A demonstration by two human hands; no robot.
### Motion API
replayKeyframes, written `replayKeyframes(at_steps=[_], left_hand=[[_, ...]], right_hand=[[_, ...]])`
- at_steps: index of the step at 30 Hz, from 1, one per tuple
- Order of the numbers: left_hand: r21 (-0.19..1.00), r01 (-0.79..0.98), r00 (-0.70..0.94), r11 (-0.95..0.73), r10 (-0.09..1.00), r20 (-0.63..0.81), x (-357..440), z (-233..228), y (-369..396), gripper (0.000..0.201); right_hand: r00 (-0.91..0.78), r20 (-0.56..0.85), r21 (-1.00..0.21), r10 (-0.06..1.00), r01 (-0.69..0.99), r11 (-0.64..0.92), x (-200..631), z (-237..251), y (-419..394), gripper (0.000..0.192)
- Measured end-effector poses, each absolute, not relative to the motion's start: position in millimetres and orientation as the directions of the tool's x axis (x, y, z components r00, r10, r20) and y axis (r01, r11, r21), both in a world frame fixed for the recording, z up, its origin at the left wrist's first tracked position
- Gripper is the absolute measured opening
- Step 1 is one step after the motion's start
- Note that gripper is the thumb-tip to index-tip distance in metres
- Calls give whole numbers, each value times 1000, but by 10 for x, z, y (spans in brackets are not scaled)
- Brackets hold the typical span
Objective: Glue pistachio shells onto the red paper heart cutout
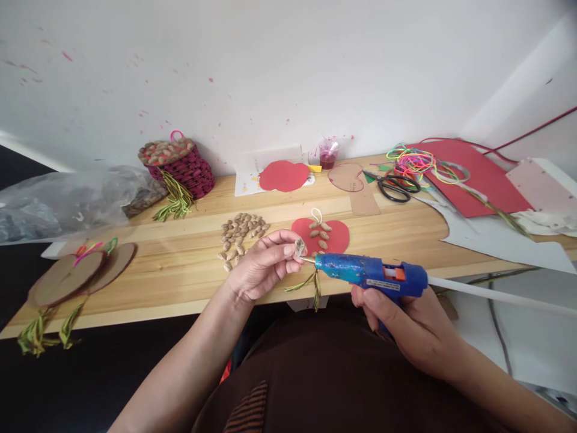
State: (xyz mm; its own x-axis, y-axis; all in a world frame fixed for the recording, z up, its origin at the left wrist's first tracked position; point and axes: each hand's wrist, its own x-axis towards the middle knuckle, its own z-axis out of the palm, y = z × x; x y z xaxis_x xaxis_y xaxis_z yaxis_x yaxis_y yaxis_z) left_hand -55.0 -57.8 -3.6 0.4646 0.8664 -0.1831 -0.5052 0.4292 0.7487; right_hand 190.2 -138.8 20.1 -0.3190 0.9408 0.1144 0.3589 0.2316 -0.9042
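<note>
Head view: left hand (261, 264) pinching seed (299, 246), right hand (410, 325) gripping glue gun (369, 273), seed pile (241, 231) beside red cutout (336, 237).

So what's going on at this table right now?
A person's right hand holds a blue glue gun, its nozzle touching a small pale nutshell pinched in the left hand. Just beyond lies a red apple-shaped paper cutout with several shells already on it, beside a loose pile of shells on the wooden table.
</note>
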Motion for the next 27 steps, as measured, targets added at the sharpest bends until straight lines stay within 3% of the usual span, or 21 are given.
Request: replayKeyframes(at_steps=[27], left_hand=[[747,-512,466,424,868,-173,-528,-59,-581,27]], right_hand=[[-304,117,-906,945,357,227,1926,146,-1399,25]])
